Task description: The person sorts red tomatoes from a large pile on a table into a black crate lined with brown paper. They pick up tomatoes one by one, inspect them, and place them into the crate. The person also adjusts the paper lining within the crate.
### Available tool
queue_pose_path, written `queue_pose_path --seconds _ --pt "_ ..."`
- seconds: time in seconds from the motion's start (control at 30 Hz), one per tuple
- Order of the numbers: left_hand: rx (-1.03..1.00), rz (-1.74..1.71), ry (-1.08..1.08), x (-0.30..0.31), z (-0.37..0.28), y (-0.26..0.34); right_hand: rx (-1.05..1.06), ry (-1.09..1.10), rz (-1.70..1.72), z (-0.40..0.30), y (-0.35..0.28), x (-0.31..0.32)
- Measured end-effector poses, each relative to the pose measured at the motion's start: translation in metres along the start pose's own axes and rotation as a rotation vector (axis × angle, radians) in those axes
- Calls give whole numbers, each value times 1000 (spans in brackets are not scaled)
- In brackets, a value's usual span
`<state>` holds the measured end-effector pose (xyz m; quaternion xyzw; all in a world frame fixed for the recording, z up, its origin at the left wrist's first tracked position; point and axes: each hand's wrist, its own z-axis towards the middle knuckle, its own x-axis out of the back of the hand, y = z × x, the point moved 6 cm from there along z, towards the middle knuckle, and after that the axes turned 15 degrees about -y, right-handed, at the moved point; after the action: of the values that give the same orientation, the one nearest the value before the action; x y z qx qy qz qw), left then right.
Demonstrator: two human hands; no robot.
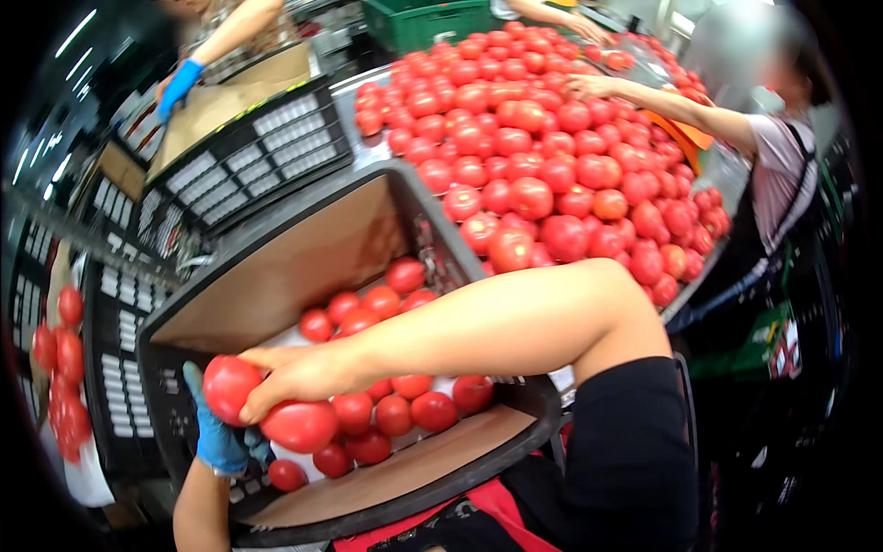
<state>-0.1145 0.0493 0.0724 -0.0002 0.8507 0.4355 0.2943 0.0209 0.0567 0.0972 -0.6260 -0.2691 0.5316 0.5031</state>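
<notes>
My bare right hand [310, 372] reaches across a black plastic crate [428, 214] and grips a large red tomato [231, 390]. A second large tomato [300, 426] sits under its fingers, seemingly in the same grasp. Close behind the first tomato is my left hand [219, 438] in a blue glove, at the crate's left end, with one finger raised beside the fruit. The tomatoes hide part of that palm, so whether it bears any weight is unclear. Brown cardboard [290, 262] lines the crate's long sides. Several smaller tomatoes [393, 414] lie on its pale bottom, partly covered by my right forearm.
A big heap of tomatoes [524, 159] covers the table beyond the crate. Another black crate [255, 152] with a person's gloved hand [179, 86] over it stands behind. A co-worker's arm [676, 107] reaches into the heap. More tomatoes [65, 386] lie far left; a green crate [428, 24] stands behind.
</notes>
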Motion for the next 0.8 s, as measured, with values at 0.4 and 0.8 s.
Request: queue_pose_path --seconds 0.4,0.8 --pt "-487 31 -124 5 -13 42 170 26 145 -7 -31 8" --pt "-386 176 -220 -12 1 37 929 40 142 -98 -136 9"
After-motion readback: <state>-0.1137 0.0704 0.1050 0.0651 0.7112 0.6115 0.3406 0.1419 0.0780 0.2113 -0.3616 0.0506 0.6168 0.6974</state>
